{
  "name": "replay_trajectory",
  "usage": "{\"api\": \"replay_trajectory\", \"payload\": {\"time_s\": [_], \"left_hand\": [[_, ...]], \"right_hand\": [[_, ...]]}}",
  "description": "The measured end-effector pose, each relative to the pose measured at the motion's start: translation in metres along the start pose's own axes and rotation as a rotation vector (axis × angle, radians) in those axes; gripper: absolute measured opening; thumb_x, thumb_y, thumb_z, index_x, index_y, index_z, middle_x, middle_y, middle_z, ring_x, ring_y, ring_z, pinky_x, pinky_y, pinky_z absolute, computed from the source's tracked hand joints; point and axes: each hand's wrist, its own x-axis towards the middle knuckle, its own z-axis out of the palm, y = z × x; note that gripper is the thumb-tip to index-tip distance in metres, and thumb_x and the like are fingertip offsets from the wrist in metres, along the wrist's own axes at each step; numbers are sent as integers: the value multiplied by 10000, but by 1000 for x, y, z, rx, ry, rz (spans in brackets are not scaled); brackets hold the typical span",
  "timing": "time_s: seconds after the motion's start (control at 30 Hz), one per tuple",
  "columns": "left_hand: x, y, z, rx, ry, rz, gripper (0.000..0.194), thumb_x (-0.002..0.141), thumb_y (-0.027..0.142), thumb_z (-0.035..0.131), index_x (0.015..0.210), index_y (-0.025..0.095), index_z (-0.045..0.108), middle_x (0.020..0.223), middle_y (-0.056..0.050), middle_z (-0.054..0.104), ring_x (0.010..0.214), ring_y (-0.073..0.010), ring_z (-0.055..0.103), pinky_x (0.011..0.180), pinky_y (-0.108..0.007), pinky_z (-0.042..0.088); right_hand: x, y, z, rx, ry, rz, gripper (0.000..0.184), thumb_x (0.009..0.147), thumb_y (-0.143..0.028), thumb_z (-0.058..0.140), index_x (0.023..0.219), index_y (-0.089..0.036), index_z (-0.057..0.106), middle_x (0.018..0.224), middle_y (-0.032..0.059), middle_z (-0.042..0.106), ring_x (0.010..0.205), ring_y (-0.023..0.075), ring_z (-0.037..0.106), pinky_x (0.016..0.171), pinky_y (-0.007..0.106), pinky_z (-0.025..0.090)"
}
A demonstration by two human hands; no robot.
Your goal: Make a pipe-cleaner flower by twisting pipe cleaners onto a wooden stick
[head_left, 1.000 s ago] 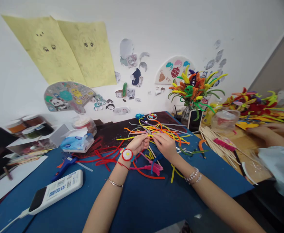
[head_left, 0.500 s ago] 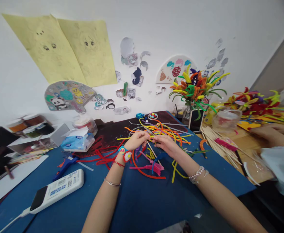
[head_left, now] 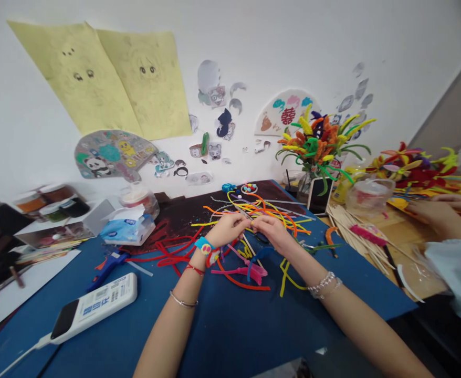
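Observation:
My left hand [head_left: 229, 229] and my right hand [head_left: 273, 232] meet fingertip to fingertip above the middle of the table. Both are closed in a pinch on a short bit of yellow pipe cleaner [head_left: 251, 223], most of it hidden by the fingers. Beneath and behind them spreads a loose heap of pipe cleaners, with an orange one [head_left: 250, 287] curving toward me and red ones [head_left: 167, 257] to the left. A pink fuzzy piece [head_left: 257, 273] lies just below my hands. At the right of the heap rests an orange and green fuzzy piece [head_left: 328, 236].
A white power bank [head_left: 108, 299] with a cable and a blue glue gun [head_left: 105, 270] lie at left, near a tissue pack [head_left: 124, 231]. A phone [head_left: 318, 195] leans by a vase of pipe-cleaner flowers [head_left: 317, 136]. Another person's hands [head_left: 431, 215] work at far right.
My hands have drawn closer together, so less of the yellow pipe cleaner shows between them. The other person's hands have shifted, and the view has moved slightly.

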Motion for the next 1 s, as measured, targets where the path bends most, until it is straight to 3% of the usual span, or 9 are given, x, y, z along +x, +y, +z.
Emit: {"api": "replay_trajectory", "payload": {"time_s": [0.1, 0.2, 0.4, 0.5, 0.57, 0.67, 0.8, 0.9, 1.0], "left_hand": [[0, -3, -1, -145, -68, -74, 293, 795, 410, 433, 722, 140, 518, 554, 2, 541, 506, -105, 526, 502, -207, 407], [-1, -3, -6, -136, -120, -66, 272, 789, 391, 457, 759, 132, 532, 566, -6, 545, 525, -112, 530, 522, -218, 415], [-2, 3, 1, 366, 62, 245, 136, 797, 220, 457, 722, 161, 554, 752, -57, 552, 734, -159, 512, 708, -268, 380], [-1, 5, 9, 478, 118, 283, 134, 801, 180, 433, 749, 159, 555, 813, -79, 549, 787, -177, 500, 742, -286, 361], [0, 4, 11, 456, 159, 248, 149, 810, 216, 429, 755, 157, 555, 775, -65, 554, 733, -162, 500, 702, -274, 368], [2, -1, 8, 258, 217, 98, 202, 798, 321, 460, 740, 153, 555, 622, -16, 535, 579, -120, 485, 586, -239, 375], [5, -16, 3, -180, 21, -166, 305, 770, 416, 470, 675, 130, 520, 556, -5, 530, 486, -102, 509, 508, -226, 404], [5, -24, 1, -296, -50, -187, 291, 749, 404, 506, 712, 116, 520, 594, -12, 543, 499, -100, 529, 517, -230, 428], [4, -23, 0, -119, 16, -22, 246, 778, 359, 487, 768, 119, 536, 612, -5, 542, 519, -85, 508, 526, -210, 416]], "right_hand": [[-2, -5, 2, -215, 41, -173, 162, 710, -327, 576, 683, -175, 622, 715, 24, 595, 692, 144, 538, 659, 274, 441], [-2, -4, 2, -303, 40, -216, 173, 694, -340, 591, 688, -175, 641, 721, 36, 609, 673, 155, 544, 631, 285, 440], [4, 12, -10, -19, -85, 165, 176, 672, -319, 576, 650, -156, 637, 614, 24, 587, 568, 111, 517, 555, 238, 427], [7, 14, -13, 96, -107, 263, 180, 681, -319, 550, 646, -157, 621, 619, 27, 587, 548, 102, 512, 531, 230, 417], [6, 9, -11, -14, -59, 173, 179, 685, -327, 555, 654, -164, 622, 618, 15, 580, 520, 98, 494, 505, 231, 400], [2, -2, -5, -306, 48, -137, 172, 703, -336, 569, 685, -180, 638, 691, 29, 605, 587, 133, 522, 563, 271, 418], [-4, -11, 2, -587, 123, -496, 111, 727, -286, 570, 715, -220, 658, 768, 45, 633, 770, 187, 554, 751, 348, 415], [-4, -9, 2, -640, 120, -527, 95, 720, -277, 581, 704, -230, 662, 748, 41, 635, 767, 188, 553, 777, 361, 399], [-1, -3, 0, -502, 104, -369, 118, 702, -300, 594, 669, -206, 658, 711, 36, 616, 694, 171, 534, 687, 325, 405]]}}
